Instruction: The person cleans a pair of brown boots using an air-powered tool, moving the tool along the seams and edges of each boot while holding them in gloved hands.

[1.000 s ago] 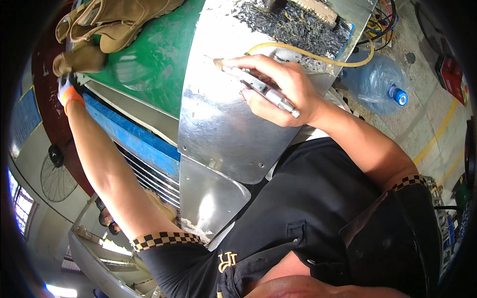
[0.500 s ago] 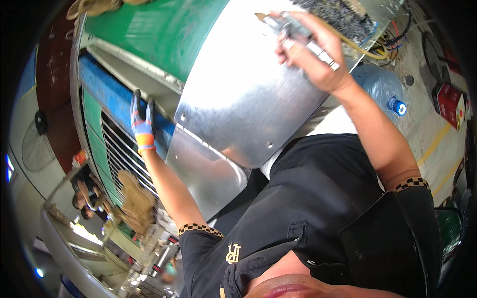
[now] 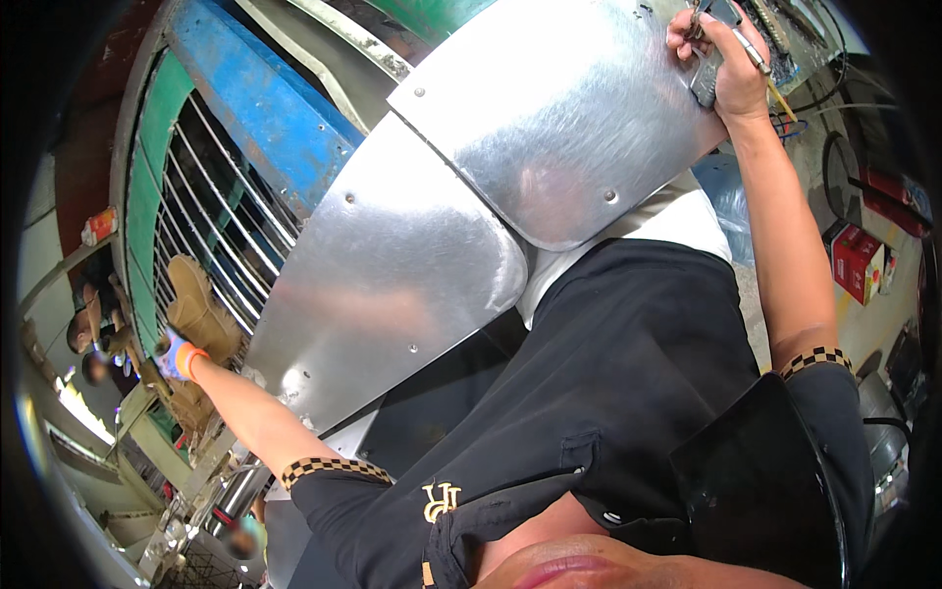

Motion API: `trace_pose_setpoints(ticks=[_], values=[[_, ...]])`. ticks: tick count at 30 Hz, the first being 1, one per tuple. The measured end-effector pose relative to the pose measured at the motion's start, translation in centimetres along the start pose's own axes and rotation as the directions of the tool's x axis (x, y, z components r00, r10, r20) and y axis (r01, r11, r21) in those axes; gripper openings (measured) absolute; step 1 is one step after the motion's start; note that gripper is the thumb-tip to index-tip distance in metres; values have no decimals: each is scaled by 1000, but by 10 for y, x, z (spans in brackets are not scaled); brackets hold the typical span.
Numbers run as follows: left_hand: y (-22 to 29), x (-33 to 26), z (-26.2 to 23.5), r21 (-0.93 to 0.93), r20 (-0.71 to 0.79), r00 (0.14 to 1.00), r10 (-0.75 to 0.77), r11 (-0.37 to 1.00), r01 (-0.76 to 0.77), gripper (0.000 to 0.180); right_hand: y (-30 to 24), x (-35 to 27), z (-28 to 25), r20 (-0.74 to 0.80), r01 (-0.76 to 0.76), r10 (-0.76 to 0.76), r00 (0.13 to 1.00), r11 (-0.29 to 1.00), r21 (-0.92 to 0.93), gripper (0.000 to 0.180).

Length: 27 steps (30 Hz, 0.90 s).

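While stretched well out to the left, reaching at a tan shoe [image 3: 199, 302], lying past the lower-left end of the metal-topped bench [image 3: 392, 265], next to a row of metal rods [image 3: 235, 187]. Touching it, or nearly, with the gloved left hand [image 3: 179, 355]; fingers seemingly half curled, too small to tell any hold. Gripping a slim metal tool [image 3: 754, 52] in the bare right hand [image 3: 728, 71], fingers closed round it, over the bench's far right side. Judged as early: shoe reached, not yet up on the bench; most handling apparently left. Mind edges: seam between two riveted sheets, rounded corner near the lap, blue panel [image 3: 265, 108] just beyond. Probably roomiest over the smooth sheets, tightest at left among rods and bench end. To the right, a plastic bottle [image 3: 728, 196] and red box [image 3: 862, 263].
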<state>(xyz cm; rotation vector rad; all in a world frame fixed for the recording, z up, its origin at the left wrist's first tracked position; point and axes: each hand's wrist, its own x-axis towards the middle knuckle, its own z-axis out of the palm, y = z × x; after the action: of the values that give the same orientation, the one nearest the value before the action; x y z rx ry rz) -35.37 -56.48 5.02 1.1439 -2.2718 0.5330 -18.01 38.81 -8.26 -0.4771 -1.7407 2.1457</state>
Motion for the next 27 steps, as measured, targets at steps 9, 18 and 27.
trace_pose_setpoints(ticks=[9, 18, 27], values=[[-6, 31, 56, -231, 123, 991, 53, 973, -23, 97, -3, -6, 3, -148, 12, -19, 989, 999, -47, 34], [-16, -16, 51, -368, -176, 975, 132, 910, -190, 78, 1, -3, 6, -67, 90, -87, 994, 995, 36, 34], [22, -285, -167, -997, -12, 990, 142, 68, -21, 46, -15, -12, 16, -31, 211, -212, 977, 977, -36, 40]])
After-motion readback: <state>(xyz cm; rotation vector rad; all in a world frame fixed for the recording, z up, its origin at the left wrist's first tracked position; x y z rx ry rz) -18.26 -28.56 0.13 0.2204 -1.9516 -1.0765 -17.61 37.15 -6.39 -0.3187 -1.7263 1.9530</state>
